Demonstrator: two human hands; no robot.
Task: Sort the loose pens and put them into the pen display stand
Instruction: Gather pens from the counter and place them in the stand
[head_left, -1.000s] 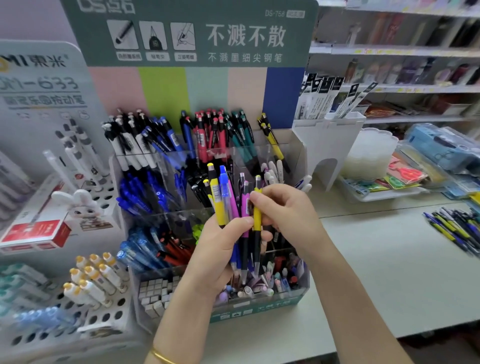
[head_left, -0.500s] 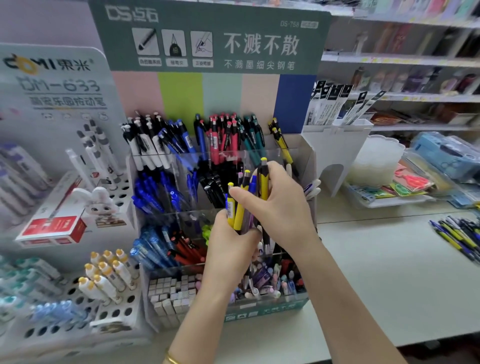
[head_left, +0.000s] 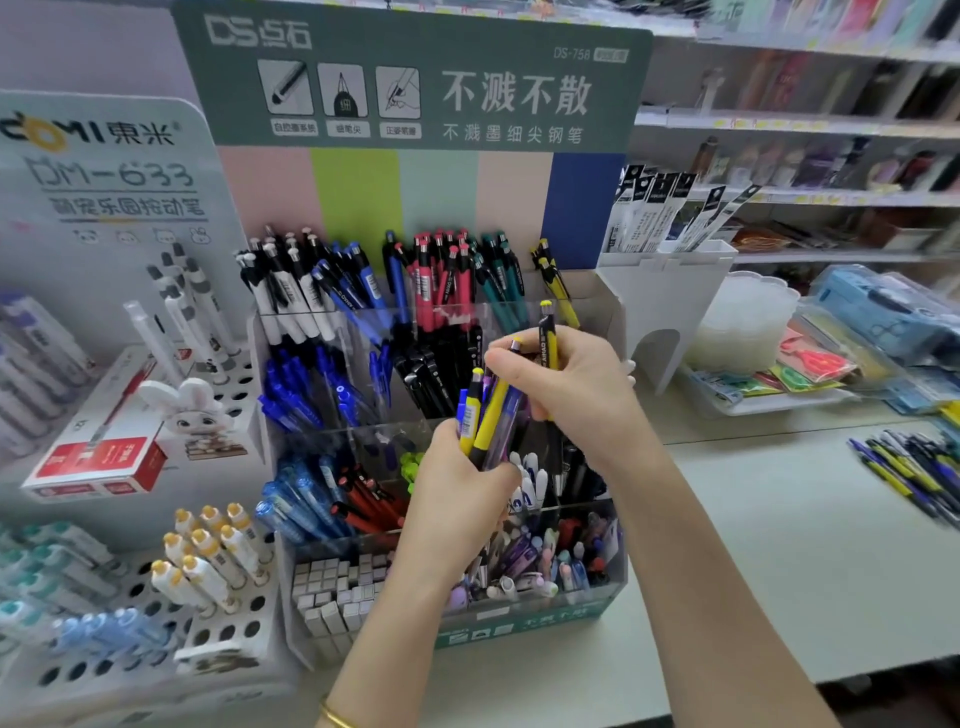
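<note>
Left hand (head_left: 457, 499): fingers curled round a bundle of pens (head_left: 488, 415), gripping it low on the barrels so the clicker ends point up; yellow, blue and purple barrels show above the fist.
Right hand (head_left: 571, 384): thumb and fingers pinch 1 yellow-and-black pen (head_left: 548, 338), held nearly upright with its yellow top above the knuckles; the hand sits just above and to the right of the bundle, touching it.
Where the held pens are: in the air in front of the middle tier of the pen display stand (head_left: 519, 626), over its right-hand compartments.
Pen display stand: clear stepped compartments under a green header card, standing on the desk (head_left: 779, 545).
Back tier: from left to right, white pens (head_left: 280, 296), blue, red pens (head_left: 441, 280), teal, and a few yellow pens (head_left: 556, 280) at the far right.
Middle tier: blue pens on the left, black pens (head_left: 431, 374) beside them.
Lower tier: translucent blue pens, then red ones; the right part is hidden by the hands.
Front tier: small grey boxes (head_left: 337, 587) on the left, mixed pastel pens on the right.
Loose pens (head_left: 914, 467): a scattered pile lying flat at the right edge of the desk, well apart from the stand.
Left of the stand: a white holed rack (head_left: 223, 634) with yellow-capped white pens, a red box (head_left: 98, 457) and a rabbit figure (head_left: 192, 410).
Left wrist: a gold bracelet (head_left: 337, 719).
</note>
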